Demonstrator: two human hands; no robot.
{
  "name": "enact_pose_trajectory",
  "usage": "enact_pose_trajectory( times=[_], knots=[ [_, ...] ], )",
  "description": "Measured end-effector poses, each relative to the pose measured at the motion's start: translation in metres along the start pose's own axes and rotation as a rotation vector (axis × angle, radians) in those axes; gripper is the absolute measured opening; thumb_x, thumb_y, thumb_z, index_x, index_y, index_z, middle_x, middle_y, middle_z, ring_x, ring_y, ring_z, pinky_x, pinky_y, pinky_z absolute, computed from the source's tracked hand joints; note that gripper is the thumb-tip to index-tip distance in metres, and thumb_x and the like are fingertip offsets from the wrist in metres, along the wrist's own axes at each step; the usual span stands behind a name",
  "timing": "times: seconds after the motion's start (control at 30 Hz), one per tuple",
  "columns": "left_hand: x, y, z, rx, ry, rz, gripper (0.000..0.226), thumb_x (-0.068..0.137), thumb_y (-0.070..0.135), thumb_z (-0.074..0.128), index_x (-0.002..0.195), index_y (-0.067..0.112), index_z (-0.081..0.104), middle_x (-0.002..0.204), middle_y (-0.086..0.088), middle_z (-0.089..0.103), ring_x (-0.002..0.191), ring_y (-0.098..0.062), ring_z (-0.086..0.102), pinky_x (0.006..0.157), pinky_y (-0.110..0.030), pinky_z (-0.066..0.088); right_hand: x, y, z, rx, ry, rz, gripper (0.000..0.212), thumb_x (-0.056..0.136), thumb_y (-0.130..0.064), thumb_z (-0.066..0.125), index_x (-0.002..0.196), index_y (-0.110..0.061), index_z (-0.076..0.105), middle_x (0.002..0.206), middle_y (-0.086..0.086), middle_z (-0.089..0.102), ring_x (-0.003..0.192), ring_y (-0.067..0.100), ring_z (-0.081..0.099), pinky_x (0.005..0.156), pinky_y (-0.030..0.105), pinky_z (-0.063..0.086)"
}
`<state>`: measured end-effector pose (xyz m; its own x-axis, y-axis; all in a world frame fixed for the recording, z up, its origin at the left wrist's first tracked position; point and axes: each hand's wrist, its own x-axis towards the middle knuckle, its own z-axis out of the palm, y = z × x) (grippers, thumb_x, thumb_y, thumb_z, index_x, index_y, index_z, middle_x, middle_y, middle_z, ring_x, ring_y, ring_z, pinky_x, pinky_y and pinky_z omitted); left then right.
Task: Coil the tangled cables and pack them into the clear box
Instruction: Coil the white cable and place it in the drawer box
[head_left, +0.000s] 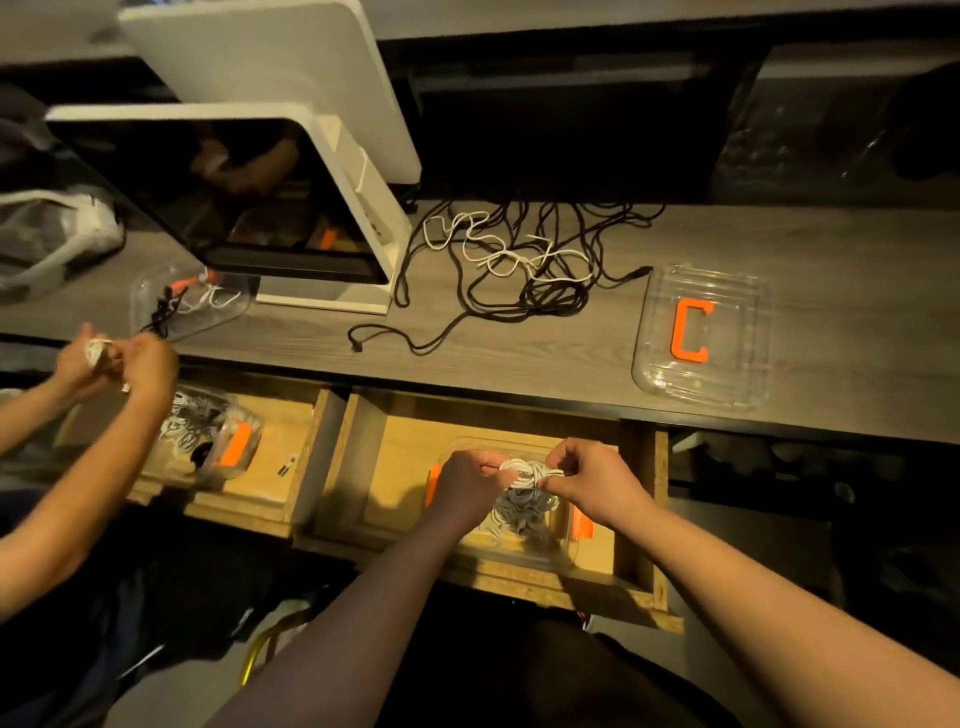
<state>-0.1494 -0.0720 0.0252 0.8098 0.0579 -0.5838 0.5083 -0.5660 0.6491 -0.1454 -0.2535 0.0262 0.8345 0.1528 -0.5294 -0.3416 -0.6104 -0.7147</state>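
Two bare forearms, left hand (470, 486), right hand (587, 480) — no sleeves visible

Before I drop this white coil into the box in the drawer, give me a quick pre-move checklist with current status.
1. Coil held on both sides: ok. Left hand and right hand each pinch the white coil.
2. Coil above the clear box: ok.
3. Drawer open: ok.
4. Room left in the box: cannot tell; white cables already lie inside.
5. Loose end secured: cannot tell; fingers hide it.
6. More to coil: not ok. The tangled cables remain on the desk.
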Motion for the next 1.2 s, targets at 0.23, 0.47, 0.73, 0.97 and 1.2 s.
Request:
enact_pose_trajectory(
  times=[0.23, 0.47, 0.73, 0.97, 1.2],
  knots=[
    [0.007, -0.033, 0.001, 0.045, -0.008, -0.055, 0.032, 0.092, 0.024, 0.07, 0.121, 0.009, 0.071, 0.12, -0.006, 0.071, 0.11, -0.016, 0.066, 0.079, -0.013, 0.046, 0.008, 0.002, 0.017, -0.203, -0.008, 0.07, 0.038, 0.087, -0.037, 0.073, 0.116, -0.017, 0.06, 0.108, 0.004, 0.068, 0.091, 0.017, 0.063, 0.076, 0.029, 0.05],
    [0.062, 0.003, -0.018, -0.088, -0.047, 0.007, 0.009, 0.094, 0.018, 0.066, 0.095, 0.022, 0.075, 0.1, 0.001, 0.073, 0.103, -0.018, 0.067, 0.092, -0.027, 0.051, 0.059, -0.027, -0.011, -0.159, 0.09, 0.069, 0.023, 0.092, -0.036, 0.067, 0.102, -0.015, 0.066, 0.098, 0.005, 0.068, 0.094, 0.02, 0.062, 0.073, 0.026, 0.043],
    [0.163, 0.072, -0.064, -0.002, -0.03, 0.157, 0.018, 0.099, 0.023, 0.057, 0.11, 0.023, 0.072, 0.102, 0.008, 0.07, 0.1, -0.011, 0.064, 0.087, -0.026, 0.047, 0.159, -0.082, -0.05, -0.107, 0.302, 0.073, 0.023, 0.098, -0.028, 0.057, 0.115, -0.015, 0.064, 0.105, 0.005, 0.068, 0.096, 0.019, 0.063, 0.082, 0.036, 0.054],
    [0.242, 0.115, -0.065, 0.238, 0.014, 0.403, 0.03, 0.103, 0.013, 0.046, 0.123, 0.017, 0.068, 0.122, -0.001, 0.066, 0.105, -0.015, 0.061, 0.086, -0.025, 0.044, 0.235, -0.082, -0.076, -0.326, 0.376, 0.045, 0.03, 0.096, -0.012, 0.053, 0.125, -0.011, 0.061, 0.118, 0.016, 0.065, 0.111, 0.033, 0.059, 0.092, 0.04, 0.051],
    [0.295, 0.133, -0.051, 0.686, -0.167, 0.473, 0.04, 0.098, 0.007, 0.048, 0.133, 0.022, 0.062, 0.132, -0.006, 0.049, 0.124, -0.026, 0.047, 0.105, -0.039, 0.041, 0.274, -0.068, -0.084, -0.634, 0.171, 0.08, 0.041, 0.093, -0.004, 0.048, 0.131, -0.016, 0.058, 0.127, 0.012, 0.061, 0.125, 0.031, 0.044, 0.101, 0.042, 0.044]
  ],
)
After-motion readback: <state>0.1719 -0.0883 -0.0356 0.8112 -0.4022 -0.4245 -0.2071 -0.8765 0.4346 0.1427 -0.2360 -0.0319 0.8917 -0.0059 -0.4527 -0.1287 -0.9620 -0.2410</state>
